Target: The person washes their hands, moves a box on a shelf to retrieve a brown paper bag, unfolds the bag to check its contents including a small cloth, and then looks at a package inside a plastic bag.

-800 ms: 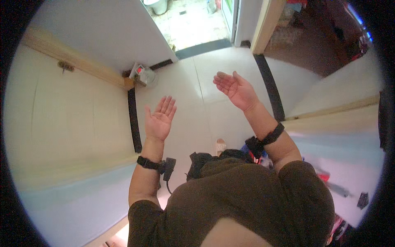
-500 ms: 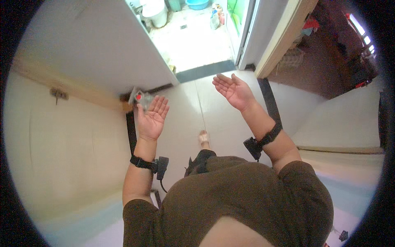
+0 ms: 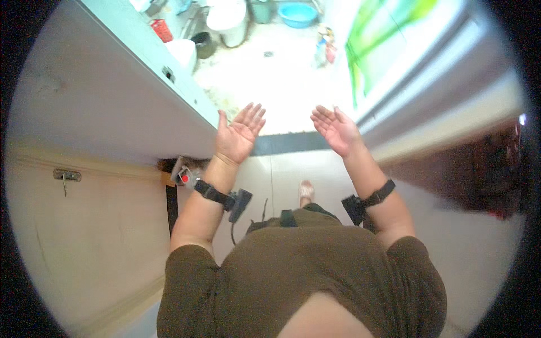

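My left hand (image 3: 241,136) and right hand (image 3: 339,133): both wide, holding nothing, near the grey doorsill (image 3: 286,143); blue basin (image 3: 298,17) beyond it untouched, no handling begun.

Pale floor (image 3: 276,84), toilet (image 3: 230,23), dark bin (image 3: 203,46), blue basin (image 3: 297,16)

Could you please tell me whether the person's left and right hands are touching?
Apart: the head view shows the left hand and right hand with bright floor plainly visible between them.
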